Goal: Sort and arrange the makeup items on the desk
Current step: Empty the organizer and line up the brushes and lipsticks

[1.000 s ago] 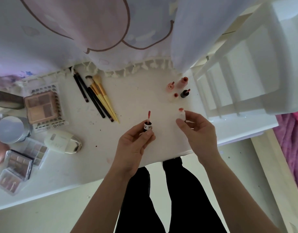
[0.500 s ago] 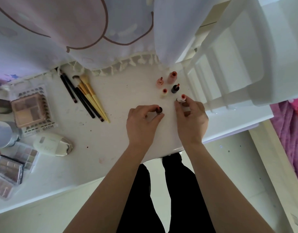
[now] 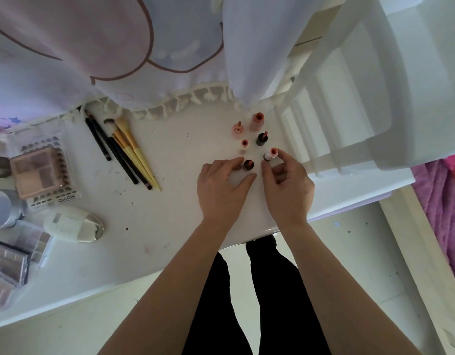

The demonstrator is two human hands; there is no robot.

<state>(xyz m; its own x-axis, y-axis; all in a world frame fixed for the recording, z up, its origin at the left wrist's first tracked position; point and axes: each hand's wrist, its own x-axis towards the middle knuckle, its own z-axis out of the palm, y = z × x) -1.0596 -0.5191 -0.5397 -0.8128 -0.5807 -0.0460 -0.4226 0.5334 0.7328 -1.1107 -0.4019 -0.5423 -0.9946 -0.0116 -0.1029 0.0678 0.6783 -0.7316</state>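
Note:
Six small lip tubes stand in a cluster at the right of the white desk (image 3: 170, 213). My left hand (image 3: 221, 188) curls its index finger and thumb round a dark lip tube (image 3: 248, 164) standing upright at the front of the cluster. My right hand (image 3: 289, 185) pinches a clear lip tube with a red cap (image 3: 270, 153) just to its right. Behind them stand a pale tube (image 3: 244, 144), a black tube (image 3: 261, 139), a pink tube (image 3: 238, 128) and a taller peach tube (image 3: 257, 121).
Yellow-handled brushes (image 3: 135, 155) and dark pencils (image 3: 103, 142) lie side by side at mid-desk. At the left are an eyeshadow palette (image 3: 39, 172), a white oval case (image 3: 72, 225), a round jar (image 3: 1, 208) and stacked palettes (image 3: 11, 260). A curtain hangs behind; a white rack (image 3: 349, 111) stands right.
A second ago my left hand held the dark tube with its wand out and my right held the other tube, nearer me. Both tubes now stand by the cluster, hands still on them.

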